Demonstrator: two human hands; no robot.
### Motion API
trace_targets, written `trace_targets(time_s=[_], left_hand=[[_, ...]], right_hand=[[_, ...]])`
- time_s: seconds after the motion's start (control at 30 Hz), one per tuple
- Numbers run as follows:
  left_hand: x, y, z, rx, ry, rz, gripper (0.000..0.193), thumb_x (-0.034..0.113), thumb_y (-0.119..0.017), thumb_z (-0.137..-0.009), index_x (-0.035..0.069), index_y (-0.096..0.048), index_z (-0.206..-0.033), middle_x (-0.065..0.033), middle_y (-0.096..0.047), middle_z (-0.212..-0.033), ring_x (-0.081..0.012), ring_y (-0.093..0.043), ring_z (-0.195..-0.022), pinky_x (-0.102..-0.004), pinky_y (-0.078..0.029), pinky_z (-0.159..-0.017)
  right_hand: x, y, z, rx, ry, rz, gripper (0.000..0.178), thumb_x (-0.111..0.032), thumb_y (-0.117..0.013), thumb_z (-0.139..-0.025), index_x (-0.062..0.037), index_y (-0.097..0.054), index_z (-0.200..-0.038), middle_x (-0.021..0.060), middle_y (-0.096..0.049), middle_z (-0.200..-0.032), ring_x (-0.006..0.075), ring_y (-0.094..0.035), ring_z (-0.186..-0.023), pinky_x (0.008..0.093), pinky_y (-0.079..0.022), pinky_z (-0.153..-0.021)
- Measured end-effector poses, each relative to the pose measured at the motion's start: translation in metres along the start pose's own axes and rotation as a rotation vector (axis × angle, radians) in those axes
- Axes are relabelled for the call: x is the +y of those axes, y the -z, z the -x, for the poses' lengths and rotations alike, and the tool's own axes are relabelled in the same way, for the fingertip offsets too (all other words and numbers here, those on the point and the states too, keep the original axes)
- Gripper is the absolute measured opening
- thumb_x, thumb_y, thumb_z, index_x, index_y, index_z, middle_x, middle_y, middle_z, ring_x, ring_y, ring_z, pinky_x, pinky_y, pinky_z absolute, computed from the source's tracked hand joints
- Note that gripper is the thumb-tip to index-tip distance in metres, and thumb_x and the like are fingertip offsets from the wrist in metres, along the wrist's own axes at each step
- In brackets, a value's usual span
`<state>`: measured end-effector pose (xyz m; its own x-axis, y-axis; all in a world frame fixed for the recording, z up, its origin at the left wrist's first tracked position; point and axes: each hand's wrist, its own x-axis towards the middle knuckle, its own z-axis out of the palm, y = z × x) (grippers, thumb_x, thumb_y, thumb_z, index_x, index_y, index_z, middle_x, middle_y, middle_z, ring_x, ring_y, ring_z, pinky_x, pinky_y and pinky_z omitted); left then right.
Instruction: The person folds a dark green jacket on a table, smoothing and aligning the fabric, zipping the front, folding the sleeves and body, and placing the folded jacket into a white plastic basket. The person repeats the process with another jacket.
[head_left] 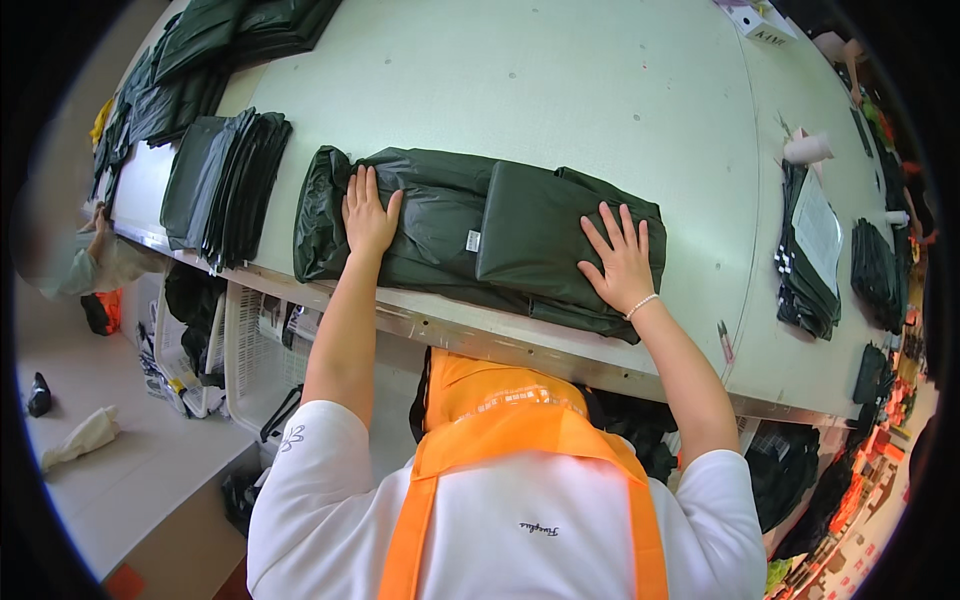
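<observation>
A dark green garment (430, 210) of thin, slightly shiny fabric lies partly folded along the near edge of the table. On its right half is a smooth squared-off fold (530, 225), with a small white label (473, 241) by that fold's left edge. My left hand (370, 215) rests flat on the garment near its bunched left end, thumb spread from the fingers. Over the right part, my right hand (620, 262) presses down with fingers spread, partly on the squared fold. Neither hand grips the cloth.
A stack of folded dark garments (225, 185) stands to the left, with a larger dark pile (245, 35) beyond. Rightward lie small snips (726, 342), a white spool (808, 149) and a dark bundle (800, 270) under paper. White baskets (243, 350) sit below the metal table edge (480, 340).
</observation>
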<state>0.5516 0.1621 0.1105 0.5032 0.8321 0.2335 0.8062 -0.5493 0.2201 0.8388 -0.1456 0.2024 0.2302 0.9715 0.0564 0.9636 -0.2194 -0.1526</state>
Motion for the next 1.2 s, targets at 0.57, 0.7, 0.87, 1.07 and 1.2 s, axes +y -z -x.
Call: trace_targets(time_s=[0.57, 0.7, 0.87, 1.07, 1.2], left_hand=[[-0.032, 0.082, 0.076, 0.362, 1.233, 1.787, 0.050, 0.039, -0.069, -0.081, 0.001, -0.056, -0.111, -0.0134, -0.061, -0.112, -0.0298, -0.057, -0.105, -0.0417, -0.044, -0.095], [-0.034, 0.112, 0.044, 0.295, 0.915, 2.075, 0.034, 0.021, -0.059, -0.089, -0.001, -0.055, -0.114, -0.0153, -0.063, -0.107, -0.0328, -0.061, -0.098, -0.0441, -0.047, -0.092], [0.150, 0.176, 0.075, 0.286, 0.406, 1.783, 0.023, 0.005, -0.069, -0.082, 0.002, -0.062, -0.104, -0.0086, -0.064, -0.101, -0.0169, -0.061, -0.090, -0.0294, -0.052, -0.080], [0.286, 0.087, 0.136, -0.215, -0.582, 0.843, 0.027, 0.006, -0.067, -0.056, 0.007, -0.042, -0.066, -0.0076, -0.034, -0.148, -0.0363, -0.019, -0.140, -0.0680, -0.007, -0.104], [0.299, 0.056, 0.145, -0.326, -0.728, 0.535, 0.029, 0.012, -0.073, -0.053, 0.009, -0.063, -0.080, -0.0034, -0.031, -0.149, -0.0309, -0.022, -0.139, -0.0712, -0.006, -0.103]], right_hand=[[-0.013, -0.012, -0.016, -0.009, 0.223, -0.060, 0.071, -0.054, -0.062, -0.078, -0.0299, -0.038, -0.141, 0.0093, -0.020, -0.152, 0.0384, -0.015, -0.139, 0.0581, -0.013, -0.109], [-0.013, -0.012, -0.016, -0.001, 0.236, -0.053, 0.070, -0.055, -0.060, -0.079, -0.0303, -0.037, -0.141, 0.0088, -0.019, -0.152, 0.0381, -0.015, -0.139, 0.0577, -0.013, -0.110], [-0.009, -0.019, -0.013, 0.003, 0.196, -0.086, 0.072, -0.056, -0.062, -0.077, -0.0264, -0.040, -0.140, 0.0103, -0.022, -0.151, 0.0367, -0.015, -0.139, 0.0552, -0.012, -0.111], [0.058, -0.084, 0.009, -0.262, -0.332, -1.890, 0.060, -0.051, -0.051, -0.087, -0.0138, -0.043, -0.134, 0.0104, -0.038, -0.136, 0.0290, -0.033, -0.126, 0.0431, -0.023, -0.107], [0.074, -0.055, 0.007, 0.008, -0.486, -2.493, 0.057, -0.050, -0.046, -0.091, -0.0076, -0.047, -0.128, 0.0109, -0.050, -0.122, 0.0238, -0.045, -0.114, 0.0367, -0.033, -0.102]])
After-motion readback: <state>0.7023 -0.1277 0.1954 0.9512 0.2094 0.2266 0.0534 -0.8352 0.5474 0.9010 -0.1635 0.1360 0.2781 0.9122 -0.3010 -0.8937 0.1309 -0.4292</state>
